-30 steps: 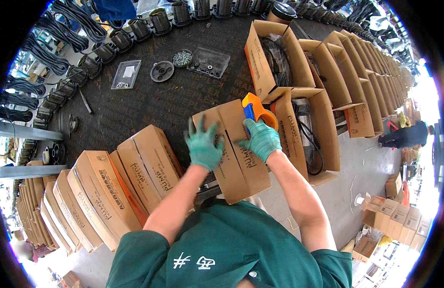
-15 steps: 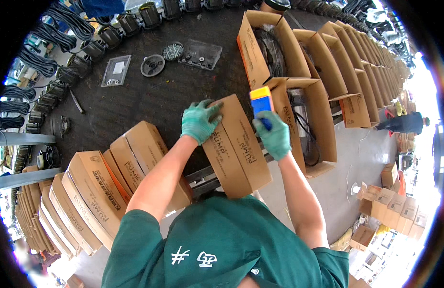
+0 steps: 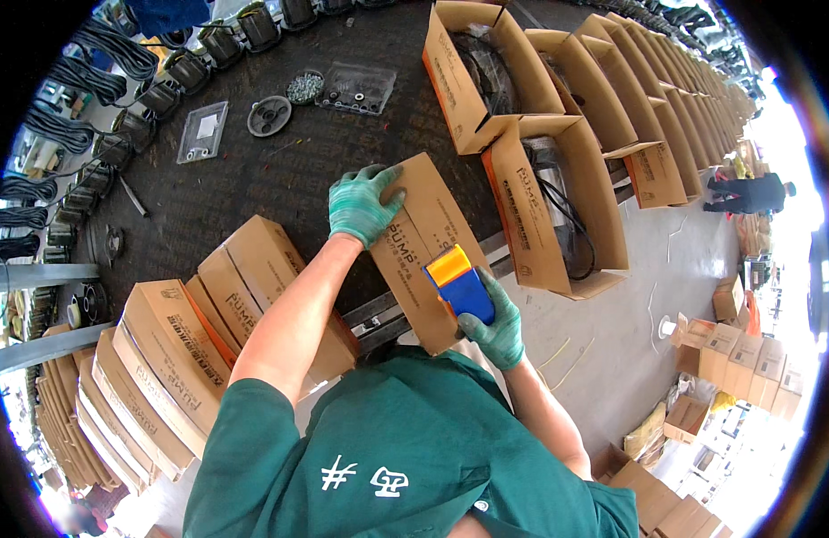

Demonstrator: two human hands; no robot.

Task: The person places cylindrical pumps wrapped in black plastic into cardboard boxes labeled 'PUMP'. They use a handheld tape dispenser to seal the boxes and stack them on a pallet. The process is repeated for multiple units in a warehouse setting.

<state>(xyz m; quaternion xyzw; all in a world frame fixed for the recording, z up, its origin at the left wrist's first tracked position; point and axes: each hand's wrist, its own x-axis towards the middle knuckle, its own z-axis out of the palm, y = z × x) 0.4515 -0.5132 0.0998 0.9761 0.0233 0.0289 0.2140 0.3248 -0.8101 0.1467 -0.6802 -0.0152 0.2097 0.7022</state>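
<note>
A closed cardboard box [image 3: 431,235] stands in front of me, a seam along its top and its near end by my shirt. My left hand [image 3: 364,204], in a green glove, grips its far left edge, fingers bent over the top. My gloved right hand [image 3: 499,325] is closed round a blue-and-yellow block-shaped hand tool [image 3: 462,289], whose exact kind I cannot make out. The tool is over the near right part of the box; whether it touches the cardboard is unclear. My right thumb and fingers wrap its blue body, with the yellow end pointing up and left.
Open boxes [image 3: 558,215] holding pumps and black cables line the right side. Closed boxes [image 3: 177,345] stand in a row at left. A bowl of small metal parts [image 3: 304,87], a round dish [image 3: 269,116] and clear trays [image 3: 357,88] lie on the dark bench. A person [image 3: 748,193] stands far right.
My right hand has brought the tool from beside the box's far right side toward me and left, over its near part. My left hand stays on the box. The view has shifted slightly.
</note>
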